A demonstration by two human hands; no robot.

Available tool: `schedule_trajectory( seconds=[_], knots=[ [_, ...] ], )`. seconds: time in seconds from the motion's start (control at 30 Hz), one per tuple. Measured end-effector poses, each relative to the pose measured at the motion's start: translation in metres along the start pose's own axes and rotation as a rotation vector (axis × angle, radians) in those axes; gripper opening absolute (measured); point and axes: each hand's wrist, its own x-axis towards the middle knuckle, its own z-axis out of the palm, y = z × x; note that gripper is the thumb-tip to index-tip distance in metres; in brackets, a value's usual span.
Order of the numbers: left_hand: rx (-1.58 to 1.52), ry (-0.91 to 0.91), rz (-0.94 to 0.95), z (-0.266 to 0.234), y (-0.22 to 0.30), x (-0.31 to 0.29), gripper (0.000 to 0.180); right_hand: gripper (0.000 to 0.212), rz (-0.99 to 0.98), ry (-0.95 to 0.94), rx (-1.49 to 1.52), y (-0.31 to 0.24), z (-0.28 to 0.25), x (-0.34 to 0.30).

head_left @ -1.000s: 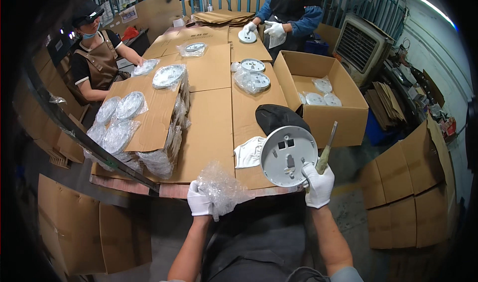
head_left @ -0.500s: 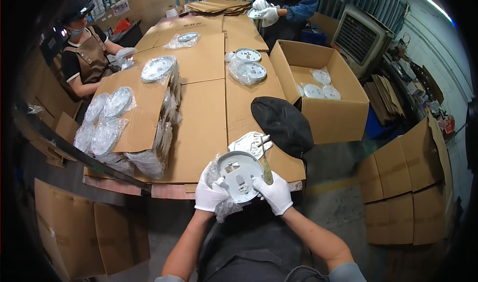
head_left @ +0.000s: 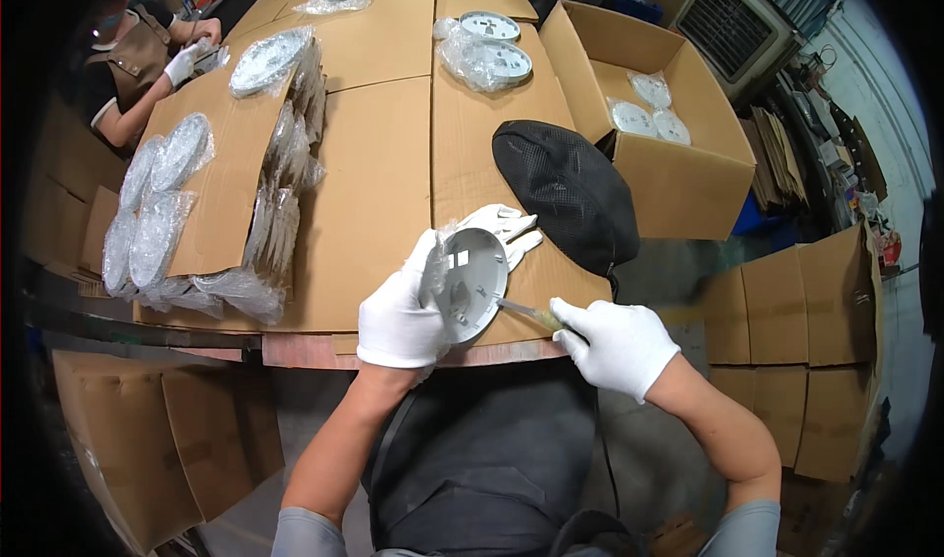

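My left hand, in a white glove, grips a round grey plastic base by its left edge. The base is tilted, its hollow side with small cutouts turned to the right. Clear plastic wrap bunches between my fingers and the base. In my gloved right hand is a thin-bladed knife with a greenish handle. Its tip reaches the base's right rim; whether it touches cannot be made out. Behind the base, a loose white glove lies beside a black mesh-covered pad.
Wrapped discs are piled with a cardboard sheet on the left. More bases lie farther up the cardboard-covered table. An open carton with several discs stands right. A co-worker handles something at far left.
My right hand has let go of the base, moved right and taken up the knife that lay on the table. The base has tilted in my left hand. The view has shifted.
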Motion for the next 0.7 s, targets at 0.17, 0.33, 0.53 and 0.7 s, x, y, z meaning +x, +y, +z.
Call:
schedule_trajectory(
  seconds=[0.17, 0.33, 0.53, 0.7],
  knots=[
    [0.042, 0.057, 0.063, 0.011, -0.003, -0.002, 0.056, 0.035, -0.014, -0.060, -0.040, -0.007, 0.002, 0.010],
    [0.047, 0.102, 0.111, 0.010, 0.001, 0.000, 0.049, 0.037, -0.022, -0.128, -0.060, -0.020, -0.009, 0.018],
    [-0.086, -0.010, -0.032, 0.004, -0.011, 0.012, 0.051, 0.044, -0.050, -0.163, -0.108, -0.028, -0.009, 0.016],
    [-0.143, -0.031, -0.140, 0.011, -0.043, 0.019, 0.057, 0.039, -0.028, -0.104, -0.073, -0.019, 0.006, 0.015]
  ],
)
